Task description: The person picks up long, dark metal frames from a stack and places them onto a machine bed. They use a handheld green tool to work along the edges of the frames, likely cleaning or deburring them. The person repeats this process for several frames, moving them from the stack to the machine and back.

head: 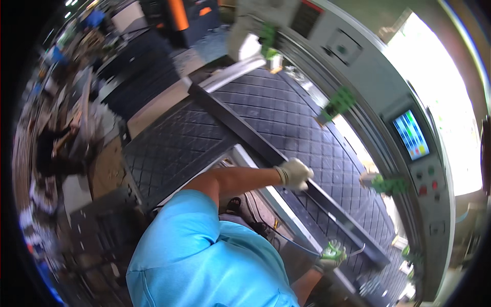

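Note:
Before me lies a long dark rectangular bar (245, 124), running diagonally over a black table with a grid-patterned top (264, 103). My left hand (295, 174), in a whitish work glove, is closed at the bar's edge, past its midpoint. Lower down, my right hand (332, 255) wears a glove with a green palm. It grips what looks like an air blow gun, whose thin bent metal nozzle (357, 251) points over the bar's near end. A blue hose (295, 243) runs to this hand. Its grip on the handle is partly blurred.
A grey machine beam (341, 50) with green clamps (337, 105) curves along the table's far side. It carries a lit control screen (410, 134) and buttons. A pale metal rail (276, 197) edges the table near me. At far left, a person (57, 149) is beside cluttered material.

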A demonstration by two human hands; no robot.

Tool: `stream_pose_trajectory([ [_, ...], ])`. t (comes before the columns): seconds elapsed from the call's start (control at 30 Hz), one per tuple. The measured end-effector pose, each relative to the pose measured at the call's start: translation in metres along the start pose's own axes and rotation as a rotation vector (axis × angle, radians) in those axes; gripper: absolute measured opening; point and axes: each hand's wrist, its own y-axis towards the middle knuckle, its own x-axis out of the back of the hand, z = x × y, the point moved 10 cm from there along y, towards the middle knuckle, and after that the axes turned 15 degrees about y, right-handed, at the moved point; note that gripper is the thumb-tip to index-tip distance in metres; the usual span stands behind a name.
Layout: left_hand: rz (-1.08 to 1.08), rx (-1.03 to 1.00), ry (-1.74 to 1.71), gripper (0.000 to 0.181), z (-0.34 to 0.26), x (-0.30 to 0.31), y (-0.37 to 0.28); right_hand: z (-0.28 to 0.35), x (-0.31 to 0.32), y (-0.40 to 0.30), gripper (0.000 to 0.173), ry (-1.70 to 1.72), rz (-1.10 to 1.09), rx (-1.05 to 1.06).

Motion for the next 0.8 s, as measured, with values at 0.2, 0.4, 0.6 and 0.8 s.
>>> stream_pose_trajectory([
  [0.2, 0.009, 0.080, -0.102, 0.036, -0.007, 0.042, -0.108, -0.031, -0.053, -0.002, 0.040, -0.380, 0.031, 0.242],
  [0.4, 0.059, 0.121, -0.187, 0.041, -0.002, 0.089, -0.182, -0.122, -0.180, -0.038, 0.043, -0.531, 0.271, 0.167],
  [0.6, -0.169, 0.175, -0.266, 0.038, 0.001, 0.177, -0.234, -0.193, -0.299, -0.097, 0.046, -0.532, 0.601, -0.003],
  [0.8, -0.592, 0.317, -0.256, 0.040, 0.001, 0.256, -0.326, -0.234, -0.389, -0.172, 0.049, -0.483, 0.904, -0.153],
])
